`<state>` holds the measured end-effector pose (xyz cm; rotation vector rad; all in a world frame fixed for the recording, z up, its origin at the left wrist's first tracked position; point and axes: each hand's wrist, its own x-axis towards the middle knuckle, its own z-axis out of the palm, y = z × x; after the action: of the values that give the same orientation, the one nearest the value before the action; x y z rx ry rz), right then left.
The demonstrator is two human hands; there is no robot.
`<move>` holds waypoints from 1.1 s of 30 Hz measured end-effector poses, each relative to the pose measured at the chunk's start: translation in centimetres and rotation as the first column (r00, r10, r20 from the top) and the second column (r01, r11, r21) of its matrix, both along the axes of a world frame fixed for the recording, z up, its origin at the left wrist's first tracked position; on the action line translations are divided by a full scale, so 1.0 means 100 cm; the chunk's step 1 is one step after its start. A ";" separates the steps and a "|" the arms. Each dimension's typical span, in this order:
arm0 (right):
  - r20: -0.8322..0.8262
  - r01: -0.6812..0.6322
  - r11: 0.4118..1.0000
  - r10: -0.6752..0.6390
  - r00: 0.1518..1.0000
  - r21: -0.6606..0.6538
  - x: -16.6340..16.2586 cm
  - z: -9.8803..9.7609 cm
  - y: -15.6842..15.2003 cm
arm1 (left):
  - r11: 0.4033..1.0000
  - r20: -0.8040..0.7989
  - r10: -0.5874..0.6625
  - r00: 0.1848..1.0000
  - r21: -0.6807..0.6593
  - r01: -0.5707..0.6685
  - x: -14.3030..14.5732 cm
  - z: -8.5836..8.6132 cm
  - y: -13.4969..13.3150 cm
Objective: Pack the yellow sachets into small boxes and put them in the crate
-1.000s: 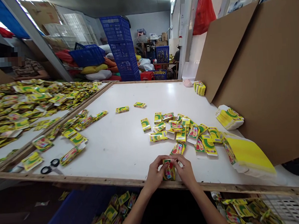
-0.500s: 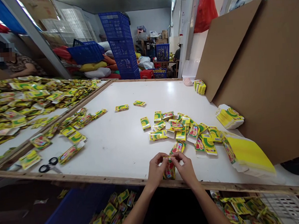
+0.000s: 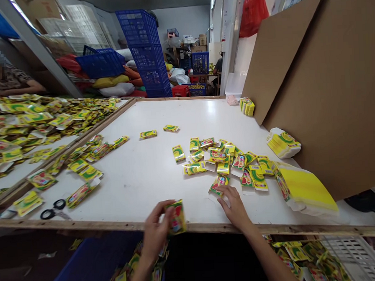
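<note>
My left hand (image 3: 156, 226) is closed around the side of a small yellow, green and red printed carton (image 3: 178, 218), held over the table's front edge. To its right, my right hand (image 3: 235, 207) reaches forward with thumb and fingers apart. Its fingertips are at the near edge of another printed carton (image 3: 219, 181) lying on the table; whether they press on it is hard to tell. Just beyond lies a loose cluster of similar cartons (image 3: 219, 156), some with white end flaps standing out.
A stack of flat yellow cartons (image 3: 308, 190) lies at the right, by leaning cardboard (image 3: 323, 100). Black-handled scissors (image 3: 53, 209) rest at the left. Past a wooden strip is a large carton heap (image 3: 32, 119), with a person behind it. A blue bin (image 3: 77, 268) with cartons stands below the table.
My hands have parted. The left has carried the carton leftward, off the spot where both hands held its top; the right has let go of it and moved forward to another carton.
</note>
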<state>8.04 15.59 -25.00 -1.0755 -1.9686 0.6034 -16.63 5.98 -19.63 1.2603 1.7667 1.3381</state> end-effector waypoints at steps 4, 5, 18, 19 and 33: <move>0.253 0.081 0.997 -0.081 0.964 0.011 -0.001 0.002 0.014 | 0.990 -0.333 0.118 0.935 -0.027 -0.135 -0.071 0.028 -0.041; 0.303 0.102 0.995 -0.098 0.948 0.006 -0.004 0.004 0.018 | 0.988 -0.415 0.143 0.899 0.014 -0.151 -0.082 0.034 -0.048; -0.229 0.050 0.914 -0.153 0.961 -0.402 -0.041 0.039 0.001 | 0.959 -0.181 -0.203 0.962 0.160 0.233 0.078 -0.028 0.025; -0.319 -0.007 0.890 -0.156 0.935 -0.457 -0.041 0.037 -0.004 | 0.962 -0.136 -0.197 0.971 0.162 0.218 0.087 -0.032 0.031; -0.652 -0.353 0.669 -0.262 0.711 -0.654 -0.014 0.010 -0.007 | 0.903 0.368 -0.427 0.826 0.217 0.370 0.111 -0.036 0.067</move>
<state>6.68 14.91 -23.99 -0.9976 -1.0161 1.6972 -5.52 12.64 -23.24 1.2272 1.0645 1.3634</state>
